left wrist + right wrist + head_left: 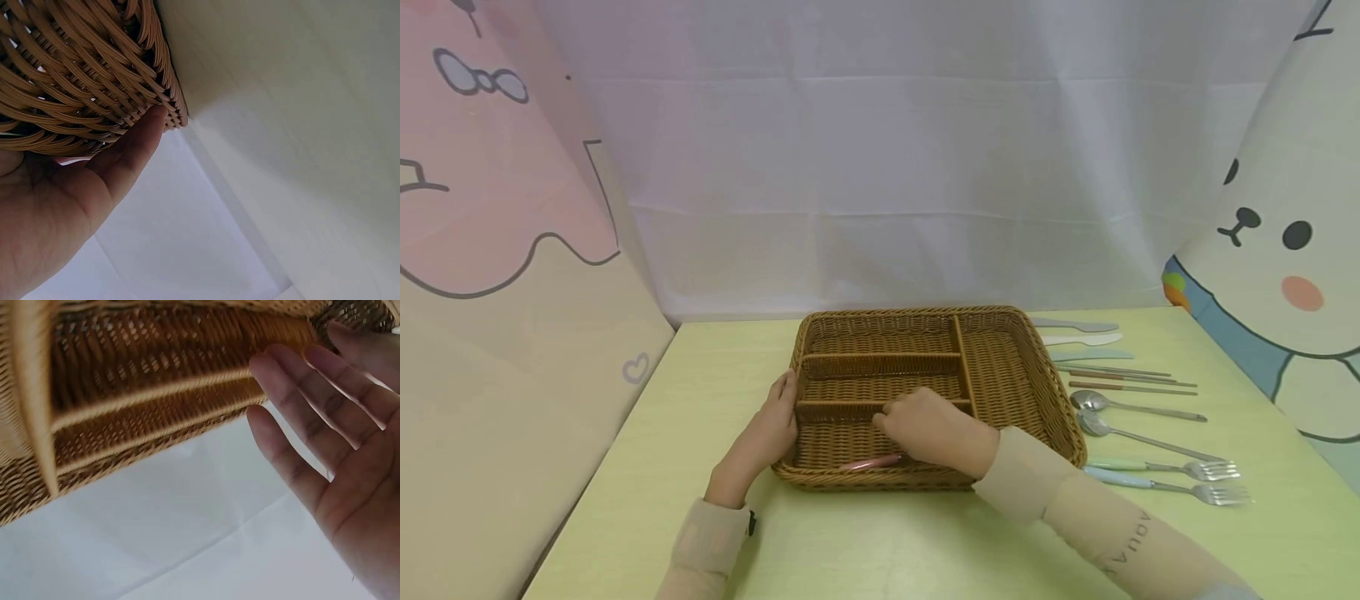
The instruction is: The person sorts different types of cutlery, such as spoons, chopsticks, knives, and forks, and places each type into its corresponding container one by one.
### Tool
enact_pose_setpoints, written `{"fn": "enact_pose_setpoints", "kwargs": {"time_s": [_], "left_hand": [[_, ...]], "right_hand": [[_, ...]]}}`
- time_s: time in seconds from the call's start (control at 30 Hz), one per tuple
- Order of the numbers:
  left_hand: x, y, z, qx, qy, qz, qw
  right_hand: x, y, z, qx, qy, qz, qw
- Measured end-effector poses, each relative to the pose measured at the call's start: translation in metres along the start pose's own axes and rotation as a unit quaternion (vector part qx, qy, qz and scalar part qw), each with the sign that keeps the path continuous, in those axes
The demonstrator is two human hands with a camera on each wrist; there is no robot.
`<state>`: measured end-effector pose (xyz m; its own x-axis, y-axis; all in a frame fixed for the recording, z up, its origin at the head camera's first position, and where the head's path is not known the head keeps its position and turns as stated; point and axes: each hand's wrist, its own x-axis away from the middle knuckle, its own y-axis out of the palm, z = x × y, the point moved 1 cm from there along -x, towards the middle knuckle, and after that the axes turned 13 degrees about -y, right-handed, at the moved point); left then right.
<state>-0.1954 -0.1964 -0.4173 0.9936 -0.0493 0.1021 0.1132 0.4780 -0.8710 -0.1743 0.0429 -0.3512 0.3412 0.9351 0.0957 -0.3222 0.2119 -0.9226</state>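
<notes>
A brown wicker basket (966,375) with dividers sits on the table. My left hand (769,427) holds its left side; in the left wrist view, the fingers (134,150) lie along the outer wall. Over the front compartment is my right hand (928,427), its back toward the head view. The right wrist view shows its fingers (294,406) loosely extended with nothing between them. A pink handle (872,462) lies in that front compartment, its right end hidden beneath the right hand.
Right of the basket lie knives (1082,340), chopsticks (1135,382), two spoons (1093,423) and two forks (1210,471), handles mostly sideways. Behind the pale green table (715,358) hangs a white curtain (880,167). Cartoon-printed panels (512,350) flank both sides.
</notes>
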Motion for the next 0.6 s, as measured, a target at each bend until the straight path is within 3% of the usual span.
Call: {"fn": "enact_pose_setpoints", "kwargs": {"time_s": [0.33, 0.6], "left_hand": [[0.000, -0.001, 0.002, -0.012, -0.002, 0.003, 0.9999], [-0.001, 0.000, 0.000, -0.001, -0.002, -0.003, 1.0000]], "right_hand": [[0.038, -0.001, 0.025, -0.040, 0.060, 0.050, 0.996], [0.086, 0.001, 0.046, -0.086, 0.127, 0.080, 0.985]]}}
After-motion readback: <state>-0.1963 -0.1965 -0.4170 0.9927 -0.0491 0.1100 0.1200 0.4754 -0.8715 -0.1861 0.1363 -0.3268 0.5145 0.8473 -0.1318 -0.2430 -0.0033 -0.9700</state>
